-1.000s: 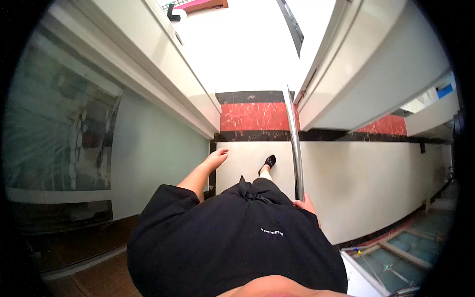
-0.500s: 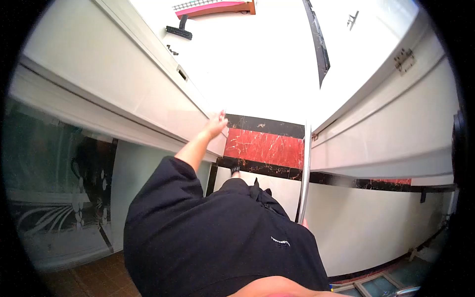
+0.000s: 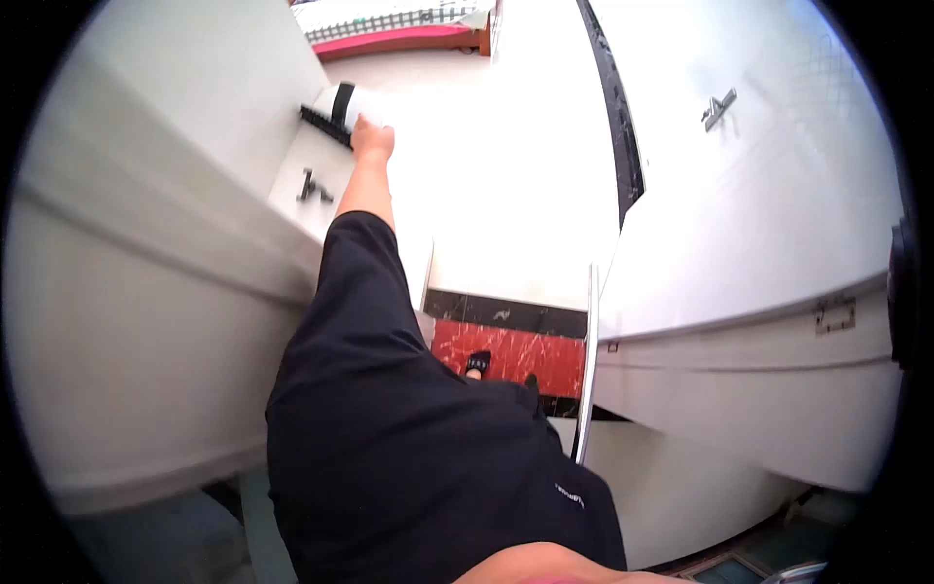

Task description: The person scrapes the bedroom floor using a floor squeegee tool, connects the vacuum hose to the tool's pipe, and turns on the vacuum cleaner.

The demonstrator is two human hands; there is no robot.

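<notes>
My left hand point(image 3: 373, 141) reaches far forward, its fingers curled in. What they hold, if anything, is hidden. It overlaps the end of a black T-shaped piece with a ridged bar point(image 3: 326, 127); whether they touch I cannot tell. Just nearer to me is a dark door handle point(image 3: 313, 187). A shiny metal pole point(image 3: 587, 360) stands in front of me on the right, its lower end hidden behind my dark clothing. My right hand is out of sight.
A doorway with a red and black marbled threshold point(image 3: 506, 355) lies underfoot, with my foot on it. White door panels flank it: a left panel point(image 3: 117, 292) and a right one point(image 3: 749, 380). A metal handle point(image 3: 718, 110) and a pink-edged bed-like piece point(image 3: 389, 44) are farther off.
I have moved forward onto the threshold. My left hand has gone from the left door's edge to farther ahead. The bit of right hand by the pole has dropped from view.
</notes>
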